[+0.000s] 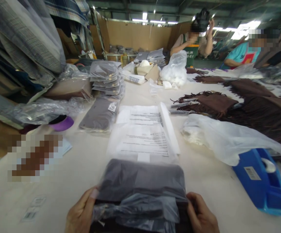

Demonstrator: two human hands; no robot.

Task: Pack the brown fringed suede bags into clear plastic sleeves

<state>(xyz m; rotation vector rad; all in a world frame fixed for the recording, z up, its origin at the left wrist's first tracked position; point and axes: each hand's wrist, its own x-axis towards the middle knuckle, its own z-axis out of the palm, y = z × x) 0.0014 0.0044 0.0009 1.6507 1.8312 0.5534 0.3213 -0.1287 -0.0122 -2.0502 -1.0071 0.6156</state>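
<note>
A folded dark grey garment in a clear plastic bag (140,184) lies at the near edge of the table. My left hand (80,213) grips its left side, thumb on top. On the right side, my right hand (201,215) holds the bag too, fingers closed on the plastic. Just beyond the bag lies a stack of empty clear bags with printed text (144,136). A second bagged dark garment with a barcode label (100,113) rests farther off to the left.
A blue tape dispenser (262,181) sits at the right, beside a crumpled white plastic bag (228,137). Brown fringed garments (252,103) cover the right side. A pile of bagged garments (106,77) stands at the back left. Two people work at the far end.
</note>
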